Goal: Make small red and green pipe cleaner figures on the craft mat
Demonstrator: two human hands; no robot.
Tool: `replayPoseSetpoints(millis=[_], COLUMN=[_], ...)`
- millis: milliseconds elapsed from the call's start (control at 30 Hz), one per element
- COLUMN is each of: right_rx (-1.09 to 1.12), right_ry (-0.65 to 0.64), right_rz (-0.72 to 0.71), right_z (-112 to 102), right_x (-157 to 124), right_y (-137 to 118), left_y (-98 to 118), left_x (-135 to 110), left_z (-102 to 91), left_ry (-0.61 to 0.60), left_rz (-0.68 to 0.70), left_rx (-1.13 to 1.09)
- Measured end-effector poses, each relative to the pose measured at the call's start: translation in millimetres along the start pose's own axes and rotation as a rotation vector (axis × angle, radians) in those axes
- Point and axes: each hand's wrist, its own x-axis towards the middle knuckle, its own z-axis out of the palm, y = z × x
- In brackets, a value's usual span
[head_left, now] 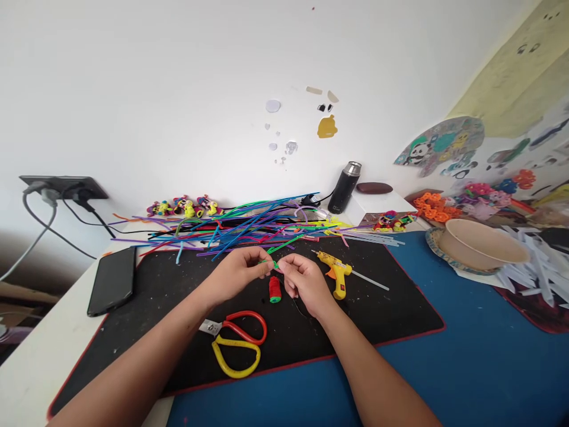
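Observation:
My left hand (242, 270) and my right hand (302, 281) meet above the black mat (155, 320). Both pinch a green pipe cleaner (284, 244) that runs up and away from my fingers toward the pile. Just below the hands a small red wound piece with a green end (275, 289) stands on the mat. Scissors with a red and a yellow handle (237, 344) lie on the mat near my left forearm. A yellow glue gun (335, 274) rests right of my right hand.
A heap of coloured pipe cleaners (249, 228) lies along the mat's far edge. A black phone (113, 279) sits left, a dark flask (344, 187) at the back, a tan bowl (482, 243) and paper strips (537, 264) right. Cables hang from a wall socket (62, 187).

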Motion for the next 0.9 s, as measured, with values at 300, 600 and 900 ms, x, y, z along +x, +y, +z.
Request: replayPoseSetpoints(millis=[300, 600, 900], right_rx=[-0.038, -0.131, 0.098], right_ry=[-0.013, -0.021, 0.063], right_rz=[-0.013, -0.055, -0.010], right_z=[-2.9, -1.0, -1.7], right_x=[0.0, -2.0, -0.5], right_y=[3.8, -1.3, -8.0], left_y=[-2.9, -2.4, -4.8], left_x=[1.3, 0.9, -1.0], left_z=[-0.2, 0.3, -27.5], left_ry=[0.013, -0.042, 0.070], left_rz=[-0.028, -0.018, 0.045], left_rx=[-0.104, -0.107, -0.043])
